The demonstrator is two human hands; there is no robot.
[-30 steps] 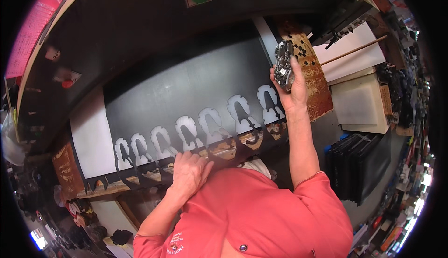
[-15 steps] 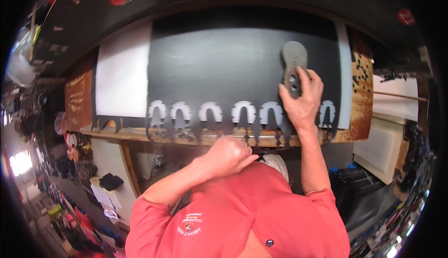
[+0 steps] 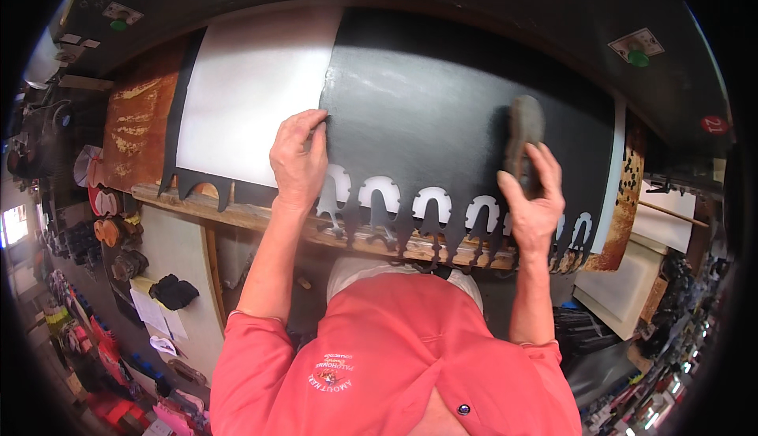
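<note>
My right hand [image 3: 537, 199] grips a grey, sole-shaped cutting die [image 3: 527, 120] by its near end. The die is tilted on its side over a black sheet [image 3: 426, 104] and is slightly blurred. My left hand [image 3: 298, 156] reaches to the sheet's left edge, thumb and forefinger pinched together on it. Along the sheet's near edge runs a row of arch-shaped cut-outs, one of them a pale arch [image 3: 432, 202]. Narrow black strips between them hang over the bench edge.
A white board [image 3: 245, 97] lies under and left of the black sheet. The wooden bench edge [image 3: 260, 217] runs in front of me. A dark machine beam with a green button [image 3: 638, 58] spans the far side. A side table with papers [image 3: 158, 310] stands at left.
My left hand has moved from near my waist up to the sheet's left edge. The die, flat before, is now tipped up in my right hand. More white board shows left of the sheet.
</note>
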